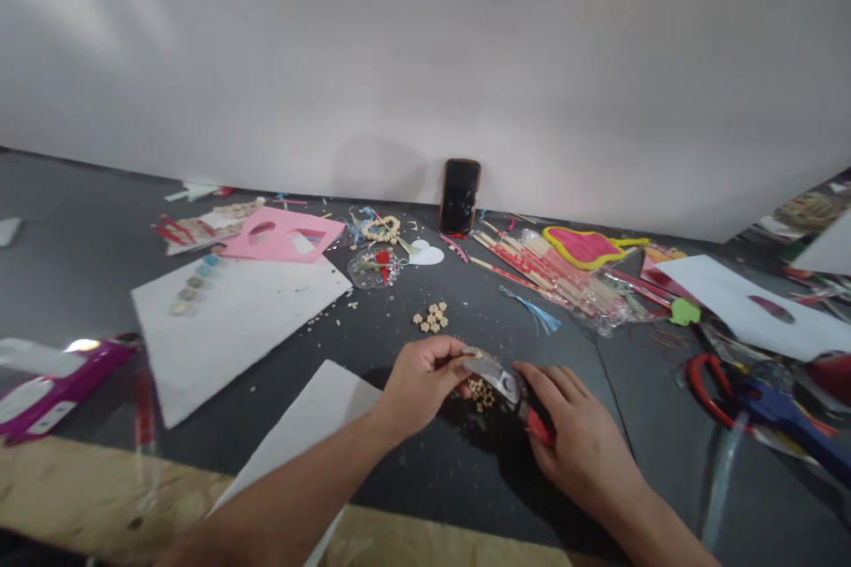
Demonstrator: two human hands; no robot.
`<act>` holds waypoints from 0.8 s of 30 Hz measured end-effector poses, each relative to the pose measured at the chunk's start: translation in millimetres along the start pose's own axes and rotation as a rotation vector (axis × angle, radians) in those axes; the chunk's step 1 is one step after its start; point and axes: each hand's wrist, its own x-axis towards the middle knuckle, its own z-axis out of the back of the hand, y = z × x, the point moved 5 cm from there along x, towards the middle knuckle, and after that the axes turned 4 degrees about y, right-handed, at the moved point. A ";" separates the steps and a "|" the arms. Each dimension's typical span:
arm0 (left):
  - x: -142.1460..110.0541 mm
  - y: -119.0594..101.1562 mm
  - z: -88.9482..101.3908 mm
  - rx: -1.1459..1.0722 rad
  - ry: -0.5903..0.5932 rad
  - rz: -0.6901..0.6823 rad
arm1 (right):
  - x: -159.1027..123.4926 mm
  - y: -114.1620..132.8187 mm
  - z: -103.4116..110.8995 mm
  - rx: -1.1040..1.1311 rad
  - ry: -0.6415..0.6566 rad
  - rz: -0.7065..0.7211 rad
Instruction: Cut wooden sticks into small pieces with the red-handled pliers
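Note:
My right hand [578, 425] is wrapped around the red-and-black handles of a pair of pruning shears [498, 379], whose metal jaws point left. At the tip of the jaws my left hand [422, 379] pinches a small pale wooden piece [476, 357], mostly hidden by the fingers. Under the shears lies a small pile of wooden pieces [482, 395], partly covered by both hands. Beyond my left hand, a cluster of flower-shaped wooden pieces [432, 317] rests on the dark table [399, 469].
A phone [460, 197] leans against the white panel [425, 62]. White sheets [232, 310] and a purple glue gun [73, 385] lie left. Wrapped sticks [545, 270], a blue tassel [535, 312], and red- and blue-handled scissors [711, 390] are to the right.

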 end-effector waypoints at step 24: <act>-1.0 -0.9 1.4 0.048 -0.014 -0.035 | 0.2 1.2 -0.3 -0.133 -0.012 -0.018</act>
